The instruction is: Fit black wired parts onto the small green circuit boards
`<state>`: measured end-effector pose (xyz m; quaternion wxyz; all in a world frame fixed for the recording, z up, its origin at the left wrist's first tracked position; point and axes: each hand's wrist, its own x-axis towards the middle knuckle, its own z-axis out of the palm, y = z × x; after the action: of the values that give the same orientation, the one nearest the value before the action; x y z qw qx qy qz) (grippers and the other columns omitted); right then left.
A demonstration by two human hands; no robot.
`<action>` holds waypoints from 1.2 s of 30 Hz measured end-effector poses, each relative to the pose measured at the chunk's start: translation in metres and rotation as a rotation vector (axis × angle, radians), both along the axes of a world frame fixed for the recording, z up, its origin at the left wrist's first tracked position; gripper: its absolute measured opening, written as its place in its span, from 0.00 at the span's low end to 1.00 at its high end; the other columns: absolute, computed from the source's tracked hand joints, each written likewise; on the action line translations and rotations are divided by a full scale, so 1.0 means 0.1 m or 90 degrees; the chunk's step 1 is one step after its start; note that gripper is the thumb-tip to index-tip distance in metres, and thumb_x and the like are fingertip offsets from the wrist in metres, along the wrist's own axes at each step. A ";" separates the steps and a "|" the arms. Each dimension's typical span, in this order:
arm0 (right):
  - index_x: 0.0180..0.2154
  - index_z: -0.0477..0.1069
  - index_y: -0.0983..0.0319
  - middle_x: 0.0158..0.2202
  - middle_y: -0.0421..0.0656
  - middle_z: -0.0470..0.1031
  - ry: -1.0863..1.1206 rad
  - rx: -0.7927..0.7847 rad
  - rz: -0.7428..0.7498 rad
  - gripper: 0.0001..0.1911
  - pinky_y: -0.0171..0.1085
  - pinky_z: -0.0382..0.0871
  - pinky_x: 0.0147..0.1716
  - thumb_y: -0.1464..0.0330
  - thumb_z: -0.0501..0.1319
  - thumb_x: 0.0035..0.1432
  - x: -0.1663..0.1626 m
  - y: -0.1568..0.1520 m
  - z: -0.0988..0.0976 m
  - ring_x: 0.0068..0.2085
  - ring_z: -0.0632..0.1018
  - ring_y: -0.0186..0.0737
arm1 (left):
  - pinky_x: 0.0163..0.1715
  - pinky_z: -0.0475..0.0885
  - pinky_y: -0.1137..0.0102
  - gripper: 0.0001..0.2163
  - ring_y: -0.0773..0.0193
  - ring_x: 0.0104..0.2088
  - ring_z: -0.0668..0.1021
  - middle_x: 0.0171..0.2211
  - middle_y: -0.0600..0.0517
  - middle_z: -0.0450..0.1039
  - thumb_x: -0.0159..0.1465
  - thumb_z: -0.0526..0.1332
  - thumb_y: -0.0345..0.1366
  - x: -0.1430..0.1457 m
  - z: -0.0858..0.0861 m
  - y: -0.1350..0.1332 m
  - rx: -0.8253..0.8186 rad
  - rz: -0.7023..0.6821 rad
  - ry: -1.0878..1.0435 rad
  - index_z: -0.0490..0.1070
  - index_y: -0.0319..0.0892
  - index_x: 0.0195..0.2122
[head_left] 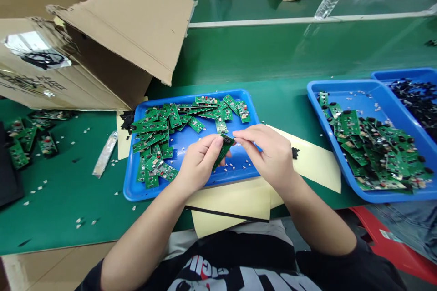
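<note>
My left hand [198, 163] is closed around a small green circuit board [223, 149], held tilted above the near edge of a blue tray [131, 182]. My right hand [268, 152] pinches something tiny at the board's upper end; I cannot make out what. Several green circuit boards [160, 141] lie spread over the left and far parts of that tray, with small white bits scattered on its floor.
A second blue tray [321, 113] at right holds several boards with black parts; a third [409, 75] behind it holds black pieces. An open cardboard box [102, 41] lies at far left, loose boards [27, 138] beside it. Yellow sheets [235, 202] lie under the tray.
</note>
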<state>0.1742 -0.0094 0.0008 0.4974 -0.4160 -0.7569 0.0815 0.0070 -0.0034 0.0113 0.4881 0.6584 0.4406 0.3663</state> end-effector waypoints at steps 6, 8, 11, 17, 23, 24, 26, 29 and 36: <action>0.37 0.75 0.62 0.32 0.43 0.75 0.009 -0.040 0.057 0.08 0.36 0.72 0.34 0.75 0.58 0.60 0.02 0.03 0.00 0.34 0.75 0.35 | 0.23 0.65 0.75 0.17 0.71 0.21 0.70 0.20 0.56 0.67 0.68 0.48 0.40 -0.07 0.03 0.06 0.011 -0.099 0.114 0.68 0.40 0.27; 0.39 0.75 0.61 0.33 0.43 0.75 0.032 -0.072 0.081 0.09 0.36 0.72 0.35 0.75 0.57 0.60 0.02 0.02 0.00 0.34 0.75 0.35 | 0.24 0.65 0.75 0.16 0.70 0.22 0.70 0.21 0.56 0.68 0.68 0.48 0.39 -0.07 0.01 0.05 0.040 -0.127 0.147 0.68 0.40 0.27; 0.42 0.74 0.58 0.34 0.41 0.75 0.104 -0.125 0.108 0.11 0.36 0.72 0.36 0.75 0.57 0.61 0.01 -0.01 0.04 0.36 0.75 0.35 | 0.31 0.69 0.72 0.13 0.67 0.29 0.73 0.28 0.53 0.72 0.68 0.50 0.37 -0.04 -0.05 0.03 0.127 -0.190 0.200 0.71 0.41 0.32; 0.43 0.72 0.55 0.36 0.41 0.74 0.467 -0.251 0.079 0.10 0.37 0.74 0.36 0.62 0.55 0.63 0.08 0.01 0.07 0.36 0.77 0.35 | 0.40 0.72 0.67 0.14 0.63 0.39 0.75 0.39 0.47 0.73 0.64 0.58 0.38 -0.07 -0.16 0.05 0.392 -0.009 0.209 0.69 0.40 0.49; 0.41 0.70 0.62 0.26 0.39 0.74 0.460 -0.661 0.250 0.16 0.33 0.72 0.23 0.56 0.57 0.60 0.04 0.05 0.04 0.23 0.77 0.32 | 0.36 0.72 0.69 0.14 0.63 0.36 0.76 0.36 0.50 0.74 0.58 0.65 0.35 -0.10 -0.14 0.08 0.619 0.120 0.227 0.70 0.44 0.45; 0.41 0.70 0.62 0.25 0.39 0.74 0.447 -0.697 0.278 0.16 0.33 0.72 0.23 0.56 0.59 0.59 0.03 0.05 0.04 0.23 0.77 0.32 | 0.35 0.72 0.69 0.14 0.64 0.36 0.76 0.35 0.50 0.73 0.58 0.66 0.34 -0.10 -0.14 0.08 0.642 0.128 0.224 0.70 0.44 0.45; 0.40 0.69 0.62 0.24 0.38 0.75 0.459 -0.722 0.315 0.15 0.33 0.73 0.25 0.59 0.62 0.57 0.00 0.03 0.05 0.24 0.78 0.33 | 0.34 0.72 0.70 0.13 0.65 0.35 0.76 0.34 0.51 0.73 0.57 0.66 0.32 -0.10 -0.13 0.09 0.676 0.141 0.222 0.70 0.44 0.44; 0.39 0.70 0.62 0.23 0.36 0.75 0.509 -0.713 0.343 0.13 0.33 0.74 0.27 0.63 0.65 0.54 -0.01 0.02 0.05 0.24 0.77 0.31 | 0.33 0.73 0.70 0.13 0.65 0.34 0.76 0.34 0.51 0.74 0.56 0.67 0.31 -0.11 -0.13 0.10 0.697 0.146 0.221 0.71 0.44 0.43; 0.39 0.71 0.63 0.22 0.35 0.75 0.561 -0.714 0.355 0.11 0.30 0.72 0.25 0.66 0.65 0.54 0.01 0.03 0.04 0.22 0.76 0.29 | 0.33 0.74 0.70 0.13 0.63 0.34 0.77 0.34 0.50 0.74 0.56 0.67 0.33 -0.11 -0.15 0.09 0.669 0.186 0.210 0.71 0.44 0.43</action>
<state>0.1755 -0.0065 0.0048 0.4287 -0.3286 -0.4105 0.7347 -0.0042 0.0056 -0.0035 -0.0357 0.7935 0.3559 0.4924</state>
